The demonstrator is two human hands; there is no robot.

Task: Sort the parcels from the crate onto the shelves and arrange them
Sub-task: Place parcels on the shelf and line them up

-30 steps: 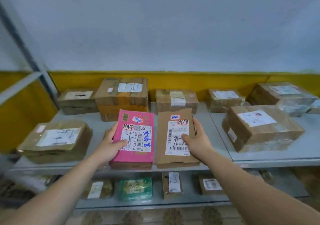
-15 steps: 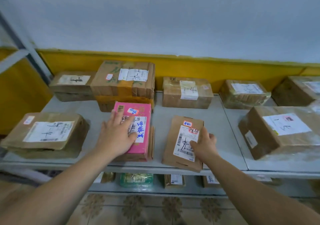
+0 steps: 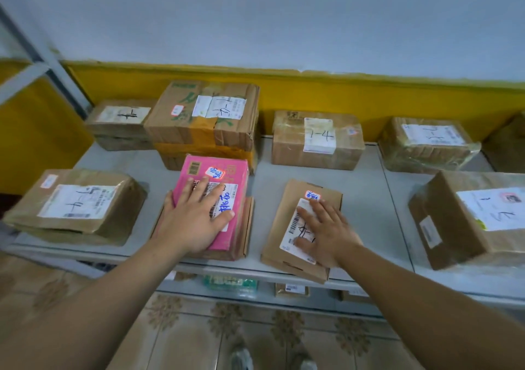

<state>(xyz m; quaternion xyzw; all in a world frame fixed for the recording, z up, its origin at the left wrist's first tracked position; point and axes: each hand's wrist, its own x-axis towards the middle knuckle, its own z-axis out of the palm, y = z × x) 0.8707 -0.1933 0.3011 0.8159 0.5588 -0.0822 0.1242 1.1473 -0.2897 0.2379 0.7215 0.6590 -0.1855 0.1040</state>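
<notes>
Pink parcel (image 3: 235, 170) lies under the fingers of the left hand (image 3: 196, 221), stacked on a flat brown box (image 3: 248, 227) at the front edge of the shelf (image 3: 264, 199). Flat cardboard mailer (image 3: 277, 233) lies under the fingers of the right hand (image 3: 326, 233), just beside. Both are judged light, thin and stiff, with slick labels, and best taken by the long edges. Both hands lie flat, fingers straight and spread, pressing down, arms extended.

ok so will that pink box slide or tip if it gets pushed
The pink box is probably stiff: its edges look square under the flat left hand. Lying flat, it seems unlikely to tip. It sits on a flat brown carton, so a push would likely slide it across that.
</notes>
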